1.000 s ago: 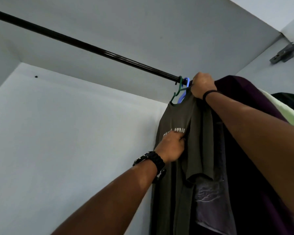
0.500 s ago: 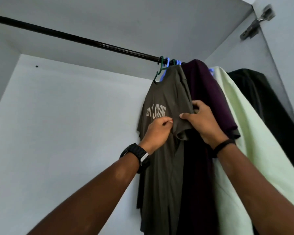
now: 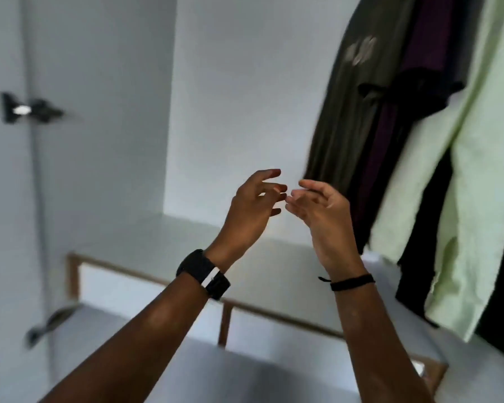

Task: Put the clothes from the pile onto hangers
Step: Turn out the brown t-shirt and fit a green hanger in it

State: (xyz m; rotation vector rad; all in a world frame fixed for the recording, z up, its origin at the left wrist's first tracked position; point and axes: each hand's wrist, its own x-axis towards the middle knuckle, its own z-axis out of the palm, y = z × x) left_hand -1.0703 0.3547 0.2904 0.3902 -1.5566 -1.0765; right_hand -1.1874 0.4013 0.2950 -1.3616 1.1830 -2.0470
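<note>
**Hovering bare-handed inside the wardrobe, clothes hung at right**

Both hands raised mid-frame, holding nothing. Left hand (image 3: 252,205) has fingers loosely spread and slightly bent, back of the hand toward the camera. Right hand (image 3: 317,207) faces it, palm turned inward, fingers relaxed and lightly curved. Fingertips of the two hands sit just beside each other; frame is blurred, contact can't be confirmed. Neither hand touches any garment.

Black watch (image 3: 205,273) with a white stripe on the left wrist. Thin black band (image 3: 351,282) on the right wrist.

Clothes hang at upper right, side by side and overlapping: olive t-shirt (image 3: 358,91) leftmost with a smeared pale print, purple shirt (image 3: 425,39) next, then pale green shirt (image 3: 477,175), then a black garment (image 3: 419,257) showing below and behind the green one. Hangers and rail are out of frame. The right hand is near the olive shirt's lower edge but apart from it.

Below the hands: white shelf with wood-edged drawers (image 3: 224,321). Left: white wardrobe door (image 3: 6,199) with a dark hinge (image 3: 26,110) and a metal handle (image 3: 51,319), both motion-blurred.
</note>
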